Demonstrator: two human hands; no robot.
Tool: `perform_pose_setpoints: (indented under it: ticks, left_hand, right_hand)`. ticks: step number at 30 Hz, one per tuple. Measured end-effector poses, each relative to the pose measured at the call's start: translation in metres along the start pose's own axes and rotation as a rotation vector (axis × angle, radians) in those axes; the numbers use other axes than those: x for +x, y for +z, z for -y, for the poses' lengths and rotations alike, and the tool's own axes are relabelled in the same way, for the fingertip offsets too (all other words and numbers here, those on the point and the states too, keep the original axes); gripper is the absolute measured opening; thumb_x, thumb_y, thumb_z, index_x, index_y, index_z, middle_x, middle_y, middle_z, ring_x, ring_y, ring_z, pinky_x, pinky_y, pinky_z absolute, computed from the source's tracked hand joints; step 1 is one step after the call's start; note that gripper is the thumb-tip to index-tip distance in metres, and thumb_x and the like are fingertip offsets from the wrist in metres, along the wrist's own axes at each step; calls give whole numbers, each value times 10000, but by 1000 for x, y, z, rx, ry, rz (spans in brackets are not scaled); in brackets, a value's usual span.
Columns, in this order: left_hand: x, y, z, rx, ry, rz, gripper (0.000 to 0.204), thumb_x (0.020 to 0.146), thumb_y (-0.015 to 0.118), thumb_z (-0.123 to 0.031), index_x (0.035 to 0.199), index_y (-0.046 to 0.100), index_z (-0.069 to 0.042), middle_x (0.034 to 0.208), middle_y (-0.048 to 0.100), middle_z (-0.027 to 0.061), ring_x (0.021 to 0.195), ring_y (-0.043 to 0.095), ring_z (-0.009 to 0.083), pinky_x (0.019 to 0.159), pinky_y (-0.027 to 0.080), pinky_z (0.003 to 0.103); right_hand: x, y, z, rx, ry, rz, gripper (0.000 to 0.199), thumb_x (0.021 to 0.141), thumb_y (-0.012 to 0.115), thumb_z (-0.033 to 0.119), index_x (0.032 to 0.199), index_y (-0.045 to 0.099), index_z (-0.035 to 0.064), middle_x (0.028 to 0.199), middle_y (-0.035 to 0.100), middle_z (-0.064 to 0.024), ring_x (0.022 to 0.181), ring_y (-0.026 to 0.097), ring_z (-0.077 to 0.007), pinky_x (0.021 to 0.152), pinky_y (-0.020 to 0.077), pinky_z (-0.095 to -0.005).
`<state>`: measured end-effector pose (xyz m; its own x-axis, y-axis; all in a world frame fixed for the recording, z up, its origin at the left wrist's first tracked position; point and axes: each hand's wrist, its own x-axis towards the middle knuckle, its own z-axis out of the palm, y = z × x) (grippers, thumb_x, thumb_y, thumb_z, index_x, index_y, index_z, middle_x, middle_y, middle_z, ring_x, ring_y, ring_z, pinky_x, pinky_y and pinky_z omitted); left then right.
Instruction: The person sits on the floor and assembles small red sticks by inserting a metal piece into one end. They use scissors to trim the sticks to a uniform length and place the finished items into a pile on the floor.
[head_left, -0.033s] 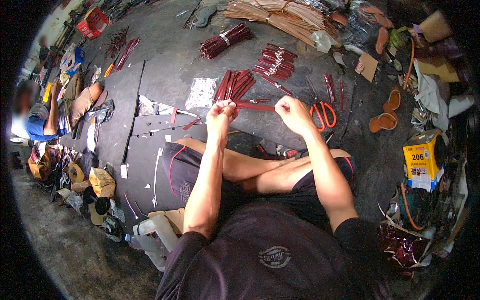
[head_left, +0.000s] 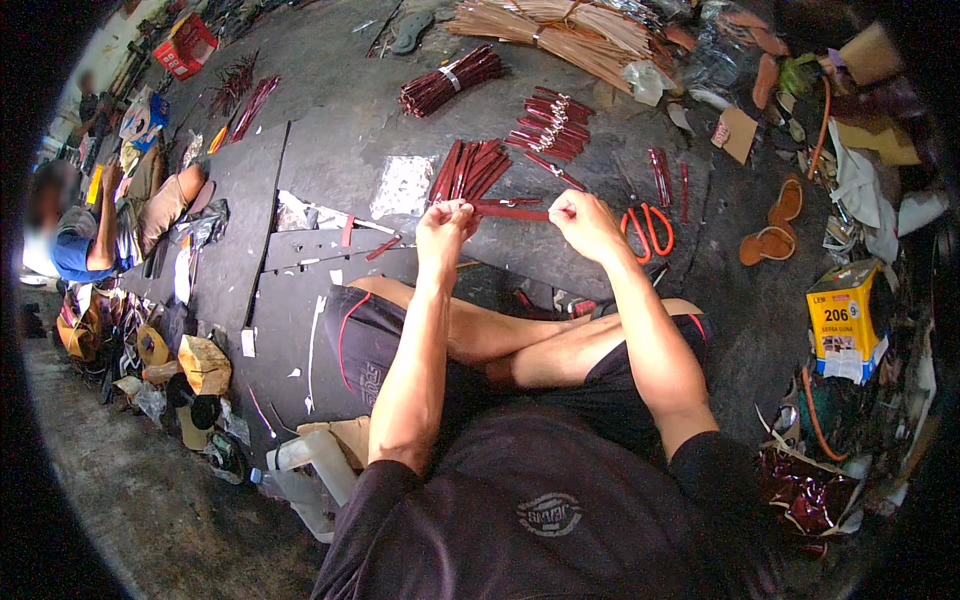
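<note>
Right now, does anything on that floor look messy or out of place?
Mostly tidy: red strips lie in neat bundles. But pale scraps litter the dark sheet, and orange scissors lie loose beside the right hand.

Two hands at work: left hand (head_left: pixel 445 222), right hand (head_left: pixel 583 222), one dark red strip (head_left: pixel 512 212) between them.

One pair of orange-handled scissors (head_left: pixel 650 228).

One tied bundle of dark red strips (head_left: pixel 450 82); two loose heaps of the same strips (head_left: pixel 470 170) (head_left: pixel 550 125); strips inside them too many to count.

One big sheaf of tan strips (head_left: pixel 560 30).

Two brown sandals (head_left: pixel 778 225), side by side.

One yellow box (head_left: pixel 842 320).

One red crate (head_left: pixel 185 45).

One other person (head_left: pixel 85 245) seated at left.
</note>
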<state>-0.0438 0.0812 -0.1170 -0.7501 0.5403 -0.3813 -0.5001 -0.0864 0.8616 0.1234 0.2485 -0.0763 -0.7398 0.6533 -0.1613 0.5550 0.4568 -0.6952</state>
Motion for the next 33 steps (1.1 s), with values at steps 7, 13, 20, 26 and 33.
perform_pose_setpoints:
  ticks: [7,13,20,26,33]
  left_hand:
    - [56,-18,81,206,-112,-202,121,828,701,-36,935,647,-23,741,654,48,598,594,113,566,494,242]
    - [60,-16,87,271,-35,-148,115,825,713,-35,925,661,-14,755,658,42,621,597,104,579,490,233]
    - [51,-5,74,370,-64,-169,124,832,710,-31,943,660,-8,796,664,39,672,625,110,616,519,243]
    - [51,-3,79,466,-14,-158,178,824,720,-82,985,665,-27,761,652,25,645,583,93,579,467,238]
    - [62,-19,99,450,-8,-228,187,785,755,-86,937,672,-15,759,659,37,657,596,116,623,490,261]
  right_hand:
    - [45,71,-65,-139,-237,-298,234,837,657,74,1070,656,81,967,605,-128,936,604,-323,851,492,-416]
    - [53,82,-83,-119,-309,-272,243,824,635,40,1063,661,74,1007,582,-122,979,575,-317,874,478,-417]
    - [54,81,-79,-118,-347,-281,184,817,628,36,994,665,70,971,573,-124,960,571,-323,851,473,-419]
    - [60,76,-92,-176,-401,-241,200,818,646,46,1015,669,69,913,626,-110,874,625,-284,799,507,-396]
    - [53,53,-84,187,73,165,153,857,640,92,995,696,55,831,698,-68,759,650,-163,702,517,-322]
